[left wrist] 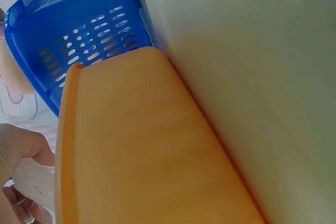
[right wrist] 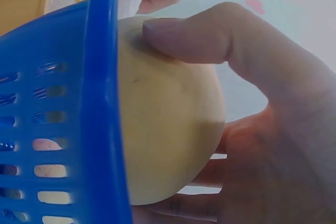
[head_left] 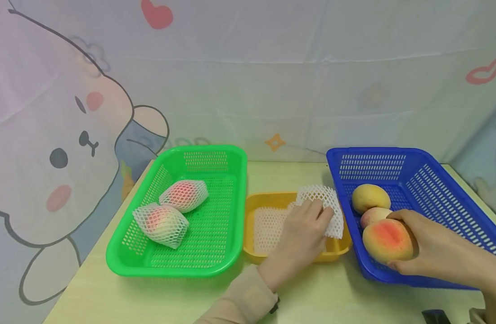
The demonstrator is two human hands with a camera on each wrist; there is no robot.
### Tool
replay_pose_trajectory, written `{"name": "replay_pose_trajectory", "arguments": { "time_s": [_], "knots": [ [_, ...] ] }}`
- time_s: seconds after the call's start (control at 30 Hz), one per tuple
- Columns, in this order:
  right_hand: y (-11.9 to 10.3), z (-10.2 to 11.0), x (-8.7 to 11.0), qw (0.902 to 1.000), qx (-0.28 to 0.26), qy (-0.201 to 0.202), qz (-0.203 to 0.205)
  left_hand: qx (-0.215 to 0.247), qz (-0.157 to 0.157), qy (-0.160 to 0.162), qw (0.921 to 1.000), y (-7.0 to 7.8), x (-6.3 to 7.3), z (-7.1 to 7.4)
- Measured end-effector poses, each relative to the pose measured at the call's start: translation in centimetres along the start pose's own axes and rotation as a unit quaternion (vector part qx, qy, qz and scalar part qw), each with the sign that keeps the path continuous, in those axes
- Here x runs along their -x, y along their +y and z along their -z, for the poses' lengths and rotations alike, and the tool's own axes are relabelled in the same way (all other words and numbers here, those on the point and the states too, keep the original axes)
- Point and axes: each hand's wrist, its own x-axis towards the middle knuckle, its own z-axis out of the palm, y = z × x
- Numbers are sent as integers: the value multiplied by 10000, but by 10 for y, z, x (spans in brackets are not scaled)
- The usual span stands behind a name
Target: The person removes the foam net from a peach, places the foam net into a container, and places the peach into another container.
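Observation:
My left hand [head_left: 302, 231] holds a white foam net sleeve [head_left: 322, 209] over the right side of the yellow basket [head_left: 252, 258]. More netting [head_left: 268, 229] lies in that basket, left of the hand. With thumb and fingers around it, my right hand [head_left: 430, 247] grips a peach [head_left: 387, 240] with a red blush, at the near left rim of the blue basket [head_left: 363, 265]. In the right wrist view the thumb [right wrist: 189, 38] presses on the peach's side, and the blue rim hides part of the fruit. Two more peaches, a yellow one [head_left: 371, 198] and a pinkish one [head_left: 375, 215], sit behind it.
On the left stands a green basket [head_left: 175, 271] holding two peaches in foam nets, one nearer [head_left: 160, 225] and one farther [head_left: 184, 195]. A patterned cloth [head_left: 240, 99] hangs behind the wooden table [head_left: 313, 292]. A dark object [head_left: 435, 316] lies at the near right edge.

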Motion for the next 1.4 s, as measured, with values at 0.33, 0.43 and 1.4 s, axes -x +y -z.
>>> {"name": "replay_pose_trajectory", "arguments": {
  "time_s": [0.33, 0.43, 1.4],
  "knots": [
    [1, -1, 0, 9998, 134, -121, 80, -263, -37, -92, 9996, 5, -2, -12],
    [0, -2, 0, 9997, 123, -160, 108, -385, -6, -182, 9991, 6, -2, -13],
    [7, -2, 4, 9996, -20, -239, 159, 31, 516, -2229, 9735, 14, 5, -19]
  ]
}}
